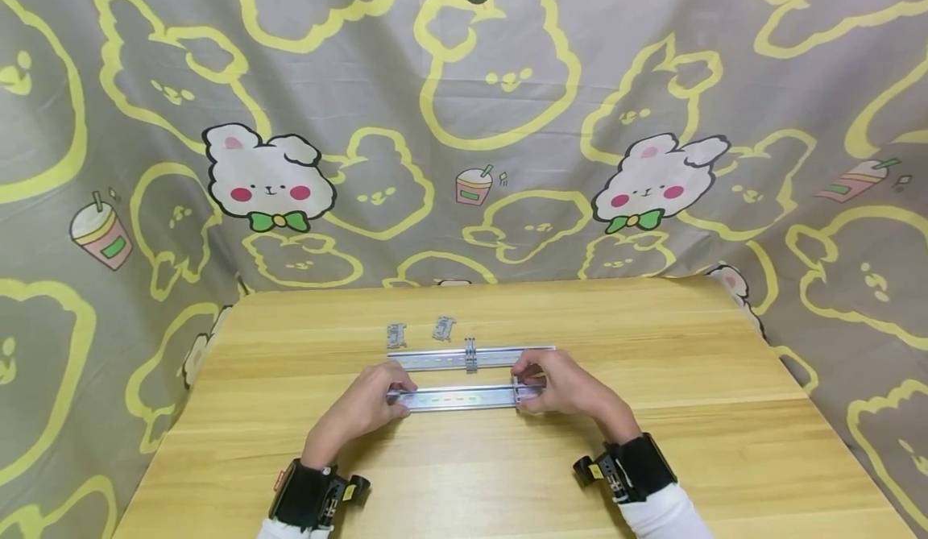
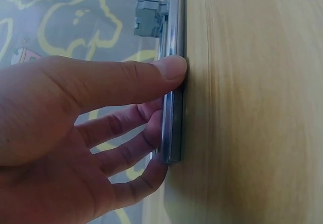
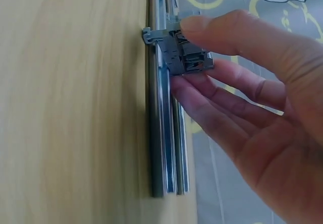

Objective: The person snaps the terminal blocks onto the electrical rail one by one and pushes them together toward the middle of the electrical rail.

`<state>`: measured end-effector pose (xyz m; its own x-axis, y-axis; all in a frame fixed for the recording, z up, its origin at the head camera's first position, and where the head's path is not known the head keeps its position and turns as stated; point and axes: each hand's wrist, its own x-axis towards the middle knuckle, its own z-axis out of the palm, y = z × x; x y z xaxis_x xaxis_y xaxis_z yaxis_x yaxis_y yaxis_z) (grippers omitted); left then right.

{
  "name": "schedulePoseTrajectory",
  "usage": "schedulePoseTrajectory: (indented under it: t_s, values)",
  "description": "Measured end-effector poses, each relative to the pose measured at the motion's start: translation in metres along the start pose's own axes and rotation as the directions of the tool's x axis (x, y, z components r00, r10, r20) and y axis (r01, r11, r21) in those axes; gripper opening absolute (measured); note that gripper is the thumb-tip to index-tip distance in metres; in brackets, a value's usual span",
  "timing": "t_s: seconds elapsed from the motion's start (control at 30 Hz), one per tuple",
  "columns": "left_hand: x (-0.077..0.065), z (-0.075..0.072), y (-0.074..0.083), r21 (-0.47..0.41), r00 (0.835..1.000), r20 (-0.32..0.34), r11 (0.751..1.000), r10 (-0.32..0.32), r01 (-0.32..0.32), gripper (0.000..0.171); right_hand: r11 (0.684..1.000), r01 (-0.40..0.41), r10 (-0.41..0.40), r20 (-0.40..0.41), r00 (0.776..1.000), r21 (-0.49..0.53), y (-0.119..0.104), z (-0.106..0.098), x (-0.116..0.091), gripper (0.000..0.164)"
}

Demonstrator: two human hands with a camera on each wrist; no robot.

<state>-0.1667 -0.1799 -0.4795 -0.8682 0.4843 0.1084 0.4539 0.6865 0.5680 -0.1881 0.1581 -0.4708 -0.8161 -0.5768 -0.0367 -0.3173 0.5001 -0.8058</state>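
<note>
A slotted metal DIN rail (image 1: pixel 460 400) lies lengthwise across the table. My left hand (image 1: pixel 365 404) grips its left end, with the thumb (image 2: pixel 171 68) on the near edge and the fingers at the far side. Near the rail's right end, my right hand (image 1: pixel 569 383) pinches a grey terminal block (image 3: pixel 184 52) between thumb and fingers. That block stands across the rail, its hooked foot at the rail's near edge; whether it is clipped on, I cannot tell. Just behind lies a second DIN rail (image 1: pixel 435 360), bearing a small group of grey terminal blocks (image 1: pixel 470 355) around its middle.
Two loose grey terminal blocks, one on the left (image 1: pixel 395 335) and one on the right (image 1: pixel 444 328), lie flat behind the rails. The wooden table (image 1: pixel 464 474) reaches back to a patterned curtain (image 1: pixel 500 160), which also hangs along both sides.
</note>
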Motion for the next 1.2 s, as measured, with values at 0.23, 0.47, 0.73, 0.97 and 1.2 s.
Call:
schedulePoseTrajectory:
  t_s: [0.23,0.47,0.73,0.97,1.2]
  values:
    - [-0.002,0.0,-0.001,0.0,1.0,0.006,1.0,-0.008,0.008,0.027,1.0,0.022,-0.022,-0.005,1.0,-0.002,-0.007,0.012,0.009,0.042]
    - [-0.002,-0.002,0.001,-0.004,1.0,0.0,1.0,-0.019,0.019,0.027,0.996,0.045,-0.046,-0.02,0.999,-0.071,-0.016,0.023,0.019,0.043]
    - [-0.002,0.0,-0.002,0.02,0.999,0.002,0.999,-0.037,0.037,0.027,0.993,0.053,-0.057,-0.041,0.998,-0.104,-0.023,0.038,0.025,0.047]
    - [-0.002,-0.002,0.0,0.007,1.0,0.006,1.0,-0.022,0.022,0.027,0.989,0.059,-0.069,-0.065,0.996,-0.139,-0.03,0.045,0.027,0.048]
    - [-0.001,-0.004,0.002,0.004,1.0,0.016,1.0,-0.025,0.025,0.028,0.989,0.067,-0.078,-0.078,0.994,-0.134,-0.032,0.05,0.029,0.048]
